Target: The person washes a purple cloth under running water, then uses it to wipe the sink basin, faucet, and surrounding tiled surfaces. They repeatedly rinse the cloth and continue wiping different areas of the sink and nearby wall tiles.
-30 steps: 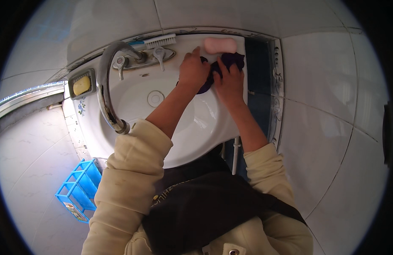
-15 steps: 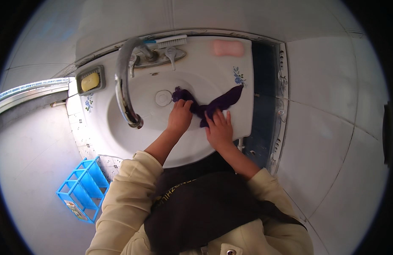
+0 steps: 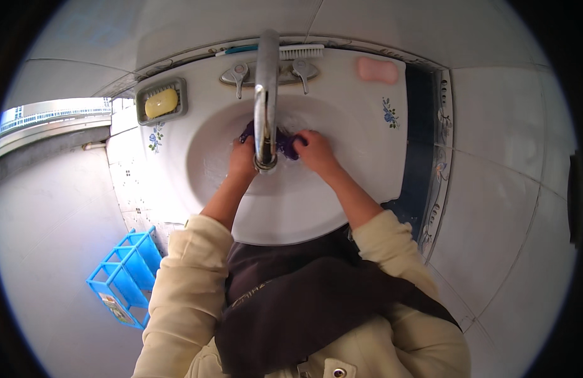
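- Left hand (image 3: 243, 159) and right hand (image 3: 315, 151) both grip a purple cloth (image 3: 285, 142), which is bunched between them low in the sink (image 3: 342, 208).
- The tap (image 3: 265, 94) crosses in front of the cloth, so its middle is hidden; it looks wet.
- Beyond the right hand lies a pink soap (image 3: 377, 69); beyond the left, a yellow soap (image 3: 160, 103) in its dish.
- A brush (image 3: 301, 50) lies behind the tap.

Two soaps (image 3: 160, 103), one brush (image 3: 301, 51), one cloth (image 3: 285, 142)

bright, even daylight — fisheye-bent, dark-vignetted edges
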A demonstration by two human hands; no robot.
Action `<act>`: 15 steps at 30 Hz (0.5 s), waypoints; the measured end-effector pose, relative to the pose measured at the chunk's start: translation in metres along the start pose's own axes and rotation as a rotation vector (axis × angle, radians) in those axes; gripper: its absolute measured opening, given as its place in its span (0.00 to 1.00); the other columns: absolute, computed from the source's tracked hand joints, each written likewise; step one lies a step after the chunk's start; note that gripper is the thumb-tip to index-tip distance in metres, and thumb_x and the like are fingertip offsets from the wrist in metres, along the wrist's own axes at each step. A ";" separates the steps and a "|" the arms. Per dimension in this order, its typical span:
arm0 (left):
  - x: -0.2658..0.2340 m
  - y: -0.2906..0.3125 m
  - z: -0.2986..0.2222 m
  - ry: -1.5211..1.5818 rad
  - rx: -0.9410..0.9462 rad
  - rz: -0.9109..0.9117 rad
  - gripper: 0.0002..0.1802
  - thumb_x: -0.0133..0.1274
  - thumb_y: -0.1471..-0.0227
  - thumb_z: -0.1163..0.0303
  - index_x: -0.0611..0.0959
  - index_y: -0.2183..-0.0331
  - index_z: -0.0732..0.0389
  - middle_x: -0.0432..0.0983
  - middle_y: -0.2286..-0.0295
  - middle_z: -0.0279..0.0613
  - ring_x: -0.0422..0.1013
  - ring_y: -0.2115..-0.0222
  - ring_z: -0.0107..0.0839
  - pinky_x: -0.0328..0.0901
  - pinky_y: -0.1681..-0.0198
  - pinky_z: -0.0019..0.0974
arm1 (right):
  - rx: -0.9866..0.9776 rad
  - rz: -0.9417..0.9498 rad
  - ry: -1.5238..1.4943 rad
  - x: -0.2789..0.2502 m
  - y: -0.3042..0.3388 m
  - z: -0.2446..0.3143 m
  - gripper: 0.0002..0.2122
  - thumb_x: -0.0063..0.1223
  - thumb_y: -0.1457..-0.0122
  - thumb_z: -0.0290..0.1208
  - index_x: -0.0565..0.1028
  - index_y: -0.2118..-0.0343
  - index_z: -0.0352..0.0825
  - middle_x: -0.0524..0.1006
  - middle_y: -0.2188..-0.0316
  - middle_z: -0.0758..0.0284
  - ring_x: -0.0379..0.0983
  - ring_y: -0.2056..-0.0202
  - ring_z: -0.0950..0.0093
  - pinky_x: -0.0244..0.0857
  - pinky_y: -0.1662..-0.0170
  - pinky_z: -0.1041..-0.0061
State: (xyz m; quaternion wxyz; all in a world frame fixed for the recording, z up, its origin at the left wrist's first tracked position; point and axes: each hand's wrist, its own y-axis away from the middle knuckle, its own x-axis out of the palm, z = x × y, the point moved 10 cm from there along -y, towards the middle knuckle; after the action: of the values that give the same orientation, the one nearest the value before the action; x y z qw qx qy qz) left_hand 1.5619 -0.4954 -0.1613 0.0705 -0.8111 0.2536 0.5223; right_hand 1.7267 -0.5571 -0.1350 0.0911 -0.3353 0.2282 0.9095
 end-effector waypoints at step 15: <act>-0.075 0.019 0.052 0.402 -0.282 -0.112 0.15 0.53 0.61 0.70 0.73 0.65 0.59 0.66 0.68 0.55 0.65 0.66 0.50 0.61 0.61 0.41 | -0.028 -0.334 -0.096 0.021 -0.010 0.120 0.15 0.42 0.49 0.23 0.64 0.56 0.27 0.65 0.60 0.50 0.59 0.55 0.55 0.56 0.54 0.68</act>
State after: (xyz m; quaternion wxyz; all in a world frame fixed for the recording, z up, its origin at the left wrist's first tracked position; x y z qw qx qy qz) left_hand 1.4858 -0.4664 -0.1157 -0.0663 -0.9133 0.1417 0.3760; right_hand 1.6455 -0.4905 -0.0718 0.2469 -0.3261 0.1521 0.8998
